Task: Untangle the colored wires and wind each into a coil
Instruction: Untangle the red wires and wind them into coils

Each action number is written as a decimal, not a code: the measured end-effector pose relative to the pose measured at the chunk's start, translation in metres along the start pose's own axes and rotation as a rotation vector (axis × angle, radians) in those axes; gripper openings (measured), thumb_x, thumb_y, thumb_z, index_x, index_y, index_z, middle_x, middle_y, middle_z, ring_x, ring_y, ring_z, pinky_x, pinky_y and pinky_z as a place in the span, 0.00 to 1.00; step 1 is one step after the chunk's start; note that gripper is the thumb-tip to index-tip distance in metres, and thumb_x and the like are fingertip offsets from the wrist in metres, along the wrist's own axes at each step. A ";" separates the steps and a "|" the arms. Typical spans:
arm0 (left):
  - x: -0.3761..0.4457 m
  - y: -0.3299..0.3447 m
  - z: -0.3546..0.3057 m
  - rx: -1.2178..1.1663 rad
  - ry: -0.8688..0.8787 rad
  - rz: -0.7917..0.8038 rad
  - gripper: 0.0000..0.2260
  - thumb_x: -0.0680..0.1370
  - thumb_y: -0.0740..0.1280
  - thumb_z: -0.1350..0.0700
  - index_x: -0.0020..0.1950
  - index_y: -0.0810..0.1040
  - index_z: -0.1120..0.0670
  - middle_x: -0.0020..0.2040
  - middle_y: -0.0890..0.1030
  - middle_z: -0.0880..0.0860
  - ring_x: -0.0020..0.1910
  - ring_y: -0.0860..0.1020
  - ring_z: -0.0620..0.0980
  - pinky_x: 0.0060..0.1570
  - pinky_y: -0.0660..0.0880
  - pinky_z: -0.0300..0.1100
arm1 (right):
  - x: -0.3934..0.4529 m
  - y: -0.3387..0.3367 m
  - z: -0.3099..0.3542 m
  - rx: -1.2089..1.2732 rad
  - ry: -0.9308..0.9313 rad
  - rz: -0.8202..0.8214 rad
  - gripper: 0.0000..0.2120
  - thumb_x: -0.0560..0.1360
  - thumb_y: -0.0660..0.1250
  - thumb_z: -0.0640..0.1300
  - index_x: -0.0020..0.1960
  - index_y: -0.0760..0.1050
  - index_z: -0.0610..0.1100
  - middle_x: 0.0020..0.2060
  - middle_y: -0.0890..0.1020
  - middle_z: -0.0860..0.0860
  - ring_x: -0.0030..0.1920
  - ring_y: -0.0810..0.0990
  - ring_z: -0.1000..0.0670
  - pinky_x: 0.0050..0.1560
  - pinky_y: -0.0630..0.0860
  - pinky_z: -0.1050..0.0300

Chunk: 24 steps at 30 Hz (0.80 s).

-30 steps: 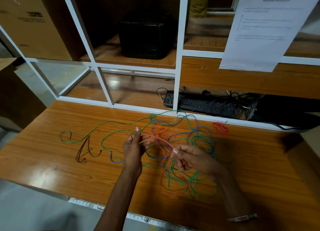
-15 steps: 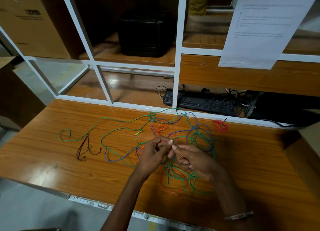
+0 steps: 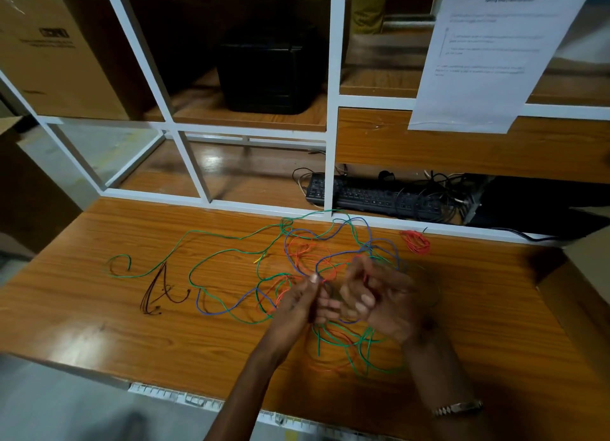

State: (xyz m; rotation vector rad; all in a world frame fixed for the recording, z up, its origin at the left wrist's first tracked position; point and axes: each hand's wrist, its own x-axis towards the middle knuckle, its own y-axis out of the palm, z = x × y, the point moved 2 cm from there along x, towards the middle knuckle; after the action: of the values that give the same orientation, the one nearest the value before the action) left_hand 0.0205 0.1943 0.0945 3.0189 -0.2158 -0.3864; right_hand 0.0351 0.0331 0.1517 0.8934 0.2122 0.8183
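Both hands have closed together, blurred fingers (image 3: 313,280) pinching the orange wire (image 3: 298,255).

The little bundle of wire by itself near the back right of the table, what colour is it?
Red. The little bundle shows clearly in the head view.

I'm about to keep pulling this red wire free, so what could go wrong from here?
Pulling the red wire pinched between the left hand and right hand could tighten the tangle of green, blue and orange wires it runs through. Dragging that tangle might also snag the finished red coil or the brown wire nearby.
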 end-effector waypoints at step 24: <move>0.009 -0.026 -0.007 0.422 0.390 -0.303 0.12 0.80 0.74 0.48 0.41 0.75 0.49 0.34 0.79 0.47 0.32 0.77 0.47 0.35 0.77 0.53 | 0.005 -0.030 -0.050 -0.547 0.543 -0.373 0.18 0.84 0.58 0.53 0.49 0.79 0.41 0.27 0.65 0.52 0.24 0.60 0.57 0.26 0.54 0.62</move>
State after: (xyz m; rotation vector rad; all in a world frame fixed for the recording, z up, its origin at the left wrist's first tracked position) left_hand 0.0344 0.2196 0.0967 3.4598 0.2203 0.2725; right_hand 0.0306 0.0572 0.0982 0.0939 0.5794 0.7007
